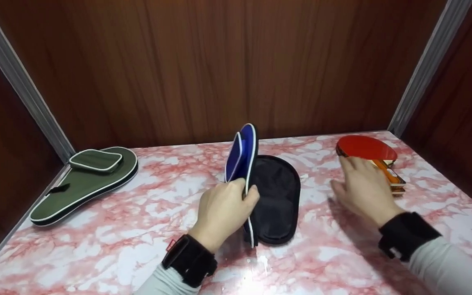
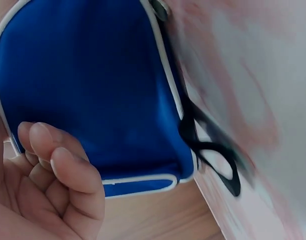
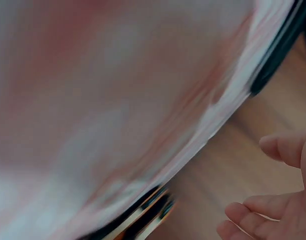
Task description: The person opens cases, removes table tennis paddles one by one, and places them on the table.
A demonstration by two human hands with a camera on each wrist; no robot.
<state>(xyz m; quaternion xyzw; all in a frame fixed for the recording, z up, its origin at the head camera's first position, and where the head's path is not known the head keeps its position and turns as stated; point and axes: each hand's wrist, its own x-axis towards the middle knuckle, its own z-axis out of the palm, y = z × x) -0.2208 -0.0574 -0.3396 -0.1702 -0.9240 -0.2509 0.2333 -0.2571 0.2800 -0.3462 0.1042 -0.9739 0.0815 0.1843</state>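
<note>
A blue paddle case with white piping is found at the middle of the pink-marbled counter, unzipped and spread apart. Its blue upper flap is held upright, at about 12 o'clock from the left hand, whose fingers and thumb are pinched round the flap's edge. The black lining of the lower half is laid flat on the counter, at 3 o'clock from that hand. In the left wrist view the blue flap is seen close up, with curled fingers beside it and a black loop hanging at its corner.

The right hand is held with relaxed, spread fingers and nothing gripped, its fingertips at or just short of a red paddle lying at 1 o'clock from it; contact cannot be told. The right wrist view is too blurred to settle it.

A green paddle case is seen zipped shut at 9 o'clock, well apart from both hands.
</note>
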